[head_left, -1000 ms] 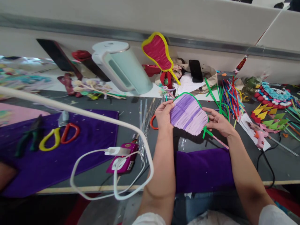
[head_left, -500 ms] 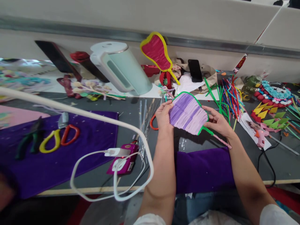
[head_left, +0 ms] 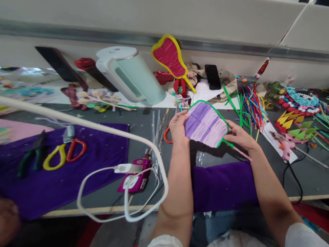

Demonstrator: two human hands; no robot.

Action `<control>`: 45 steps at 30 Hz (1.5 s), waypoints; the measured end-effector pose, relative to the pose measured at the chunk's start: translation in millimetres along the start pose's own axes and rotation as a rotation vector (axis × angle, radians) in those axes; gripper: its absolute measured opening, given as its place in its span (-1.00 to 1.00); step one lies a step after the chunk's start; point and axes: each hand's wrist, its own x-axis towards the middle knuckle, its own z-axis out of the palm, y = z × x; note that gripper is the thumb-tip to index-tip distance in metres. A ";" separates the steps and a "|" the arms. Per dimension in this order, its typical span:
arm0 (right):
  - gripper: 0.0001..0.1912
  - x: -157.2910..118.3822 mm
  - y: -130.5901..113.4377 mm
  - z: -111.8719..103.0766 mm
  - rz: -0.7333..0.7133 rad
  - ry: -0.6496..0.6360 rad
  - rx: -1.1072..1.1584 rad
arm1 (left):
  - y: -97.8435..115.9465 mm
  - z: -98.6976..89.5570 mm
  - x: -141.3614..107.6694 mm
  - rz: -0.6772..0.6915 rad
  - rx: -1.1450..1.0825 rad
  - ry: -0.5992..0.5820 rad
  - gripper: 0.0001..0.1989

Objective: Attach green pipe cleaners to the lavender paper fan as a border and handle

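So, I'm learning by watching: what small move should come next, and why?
Probably turn the purple panel so its lower edge faces the right hand: green trim lines the upper edge, none shows along most of the lower, and the left hand grips the opposite side.

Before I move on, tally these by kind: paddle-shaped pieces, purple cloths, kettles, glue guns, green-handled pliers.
Paddle-shaped pieces: 2 (purple piece, red piece)
Purple cloths: 2 (left cloth, right cloth)
Kettle: 1
Glue gun: 1
Green-handled pliers: 1
Total: 7

both hands pinch, set apart, forearms stretched forward.
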 end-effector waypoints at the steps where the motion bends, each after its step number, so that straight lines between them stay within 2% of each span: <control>1: -0.30 -0.2 -0.6 0.1 -0.003 -0.014 0.009 | 0.1 0.1 -0.2 0.000 -0.007 0.000 -0.82; 5: -0.33 -2.3 -4.4 -0.5 0.024 -0.045 0.020 | 0.9 1.0 -1.1 0.000 -0.022 0.001 -0.82; 10: -0.37 -2.6 -5.7 -0.5 0.043 -0.025 0.004 | 1.8 1.1 -1.7 0.012 -0.001 0.006 -0.83; 19: -0.53 2.1 0.7 5.5 0.092 0.062 -0.061 | 4.1 4.7 -5.2 0.023 -0.028 0.009 -0.83; 24: -0.59 4.1 7.0 7.4 0.055 0.112 -0.159 | 5.4 5.3 -7.2 0.076 -0.020 0.009 -0.84; 28: -0.56 6.0 14.5 4.1 0.057 0.165 -0.209 | 3.0 6.5 -9.1 0.116 0.030 0.034 -0.86; 34: -0.44 2.9 23.2 -16.8 0.033 0.253 -0.427 | -15.5 11.2 -12.2 0.096 0.046 -0.020 -0.82; 39: -0.50 -4.0 24.1 -30.3 0.153 0.227 -0.697 | -36.5 5.6 -5.2 -0.013 0.187 -0.126 -0.80; 45: -0.56 -5.9 24.0 -34.1 0.298 0.200 -0.999 | -52.9 2.6 -2.4 -0.032 0.367 -0.169 -0.80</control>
